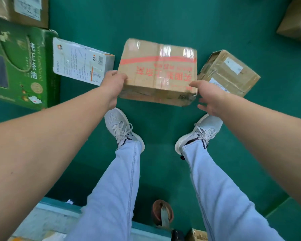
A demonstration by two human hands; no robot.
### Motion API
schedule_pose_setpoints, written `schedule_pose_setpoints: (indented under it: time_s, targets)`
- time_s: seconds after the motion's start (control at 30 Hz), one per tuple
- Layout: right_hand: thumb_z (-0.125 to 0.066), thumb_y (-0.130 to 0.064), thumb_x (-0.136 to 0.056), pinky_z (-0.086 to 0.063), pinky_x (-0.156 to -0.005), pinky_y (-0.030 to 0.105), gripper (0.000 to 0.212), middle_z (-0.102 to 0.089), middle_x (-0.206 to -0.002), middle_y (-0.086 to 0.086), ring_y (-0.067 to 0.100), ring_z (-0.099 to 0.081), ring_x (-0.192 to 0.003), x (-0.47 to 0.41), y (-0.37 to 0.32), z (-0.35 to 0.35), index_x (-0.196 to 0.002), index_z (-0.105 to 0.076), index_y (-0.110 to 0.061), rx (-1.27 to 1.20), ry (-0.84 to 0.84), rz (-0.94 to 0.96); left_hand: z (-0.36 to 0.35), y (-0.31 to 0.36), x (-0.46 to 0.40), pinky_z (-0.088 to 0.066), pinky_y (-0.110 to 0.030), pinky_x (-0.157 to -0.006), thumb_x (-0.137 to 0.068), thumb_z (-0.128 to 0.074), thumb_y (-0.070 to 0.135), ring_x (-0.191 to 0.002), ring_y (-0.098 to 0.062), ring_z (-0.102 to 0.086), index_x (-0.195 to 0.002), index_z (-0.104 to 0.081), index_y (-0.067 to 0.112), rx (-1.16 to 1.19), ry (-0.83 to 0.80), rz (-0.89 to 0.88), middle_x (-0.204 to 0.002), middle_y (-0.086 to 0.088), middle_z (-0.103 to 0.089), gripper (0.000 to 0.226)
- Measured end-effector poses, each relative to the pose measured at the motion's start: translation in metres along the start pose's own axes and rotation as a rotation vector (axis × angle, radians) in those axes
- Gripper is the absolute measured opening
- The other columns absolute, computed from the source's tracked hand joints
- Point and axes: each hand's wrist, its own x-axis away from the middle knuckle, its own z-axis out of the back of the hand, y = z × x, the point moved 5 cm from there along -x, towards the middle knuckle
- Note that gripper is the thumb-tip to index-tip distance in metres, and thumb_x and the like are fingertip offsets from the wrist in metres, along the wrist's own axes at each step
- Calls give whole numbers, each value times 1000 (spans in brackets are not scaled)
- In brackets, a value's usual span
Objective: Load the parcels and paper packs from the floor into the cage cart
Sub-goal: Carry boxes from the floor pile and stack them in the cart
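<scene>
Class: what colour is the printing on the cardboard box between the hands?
Red, on the cardboard box; head view.

Plain brown cardboard boxes: four; one with red printing and clear tape [157, 72], one smaller taped one with white labels [228, 73], one at the top left corner [19, 10], one at the top right edge [296, 21]
Green printed carton with rope handle [20, 66]: one
White printed flat box with barcode [82, 66]: one
Bare hands: two; left hand [114, 84], right hand [208, 96]
White lace-up sneakers: two; one [122, 126], the other [198, 133]
Brown caster wheel [162, 213]: one
</scene>
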Motion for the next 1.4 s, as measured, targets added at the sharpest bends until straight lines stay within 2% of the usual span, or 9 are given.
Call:
schedule_pose_setpoints:
  time_s: [0.1,0.23,0.47,0.57,0.63,0.9,1.07,1.2,1.4]
  targets:
    - [-63,-47,-94,-42,-107,49,52,-53,-146,2,28,-50,-132,53,-11,9,-139,-50,-25,-67,-6,13,18,22,48,-53,-43,-91,-93,-57,37,-116,-24,-60,-124,-52,28,121,-7,3,-126,-4,-61,33]
    - [-62,-49,-96,-58,-90,53,44,-64,-124,7,34,-67,-106,140,-28,19,-132,-52,-24,-205,-39,11,44,47,121,-62,-46,-76,-92,-58,38,-104,-26,-66,-129,-47,24,265,-57,19,-123,-7,-60,41]
    - [-58,-52,-99,-56,-91,40,26,-71,-108,1,22,-68,-102,305,-45,17,-102,-60,-26,-314,-25,58,116,68,267,-61,-40,-70,-93,-58,38,-98,-23,-68,-133,-49,27,393,-79,-18,-119,-5,-64,42]
    - [-55,-57,-97,-55,-86,40,36,-73,-111,2,23,-67,-103,375,-44,7,-109,-64,-24,-318,-79,63,153,62,335,-59,-39,-58,-91,-62,32,-74,-22,-70,-138,-50,20,463,-65,-33,-101,-8,-67,50]
    - [-56,-59,-96,-55,-85,43,42,-72,-116,5,25,-67,-106,419,-41,-2,-118,-63,-24,-307,-130,67,179,50,377,-59,-39,-58,-90,-62,31,-74,-23,-70,-138,-51,20,513,-27,-40,-101,-9,-69,51]
    - [-60,-54,-94,-58,-75,45,47,-63,-127,7,29,-60,-115,562,-27,-34,-131,-54,-26,-114,-231,255,248,-37,515,-59,-50,-85,-70,-66,50,-110,-32,-69,-123,-61,29,807,156,33,-115,-8,-71,57]
    - [-61,-57,-87,-57,-76,45,55,-61,-126,5,27,-59,-114,633,-20,-42,-132,-51,-28,38,-276,372,260,-76,600,-58,-43,-81,-88,-64,48,-108,-26,-64,-127,-53,32,974,275,0,-119,-4,-64,44]
    - [-62,-58,-88,-59,-73,42,54,-66,-124,4,25,-63,-112,672,-25,-54,-133,-53,-29,187,-366,464,266,-104,645,-57,-49,-91,-80,-67,53,-109,-26,-66,-125,-57,34,1151,321,-40,-123,-3,-67,50]
    - [-63,-54,-92,-60,-82,45,48,-66,-123,5,27,-63,-112,713,-11,-88,-131,-55,-28,392,-455,526,258,-155,695,-55,-46,-99,-96,-63,42,-110,-26,-65,-127,-59,28,1438,388,-62,-118,-6,-69,34]
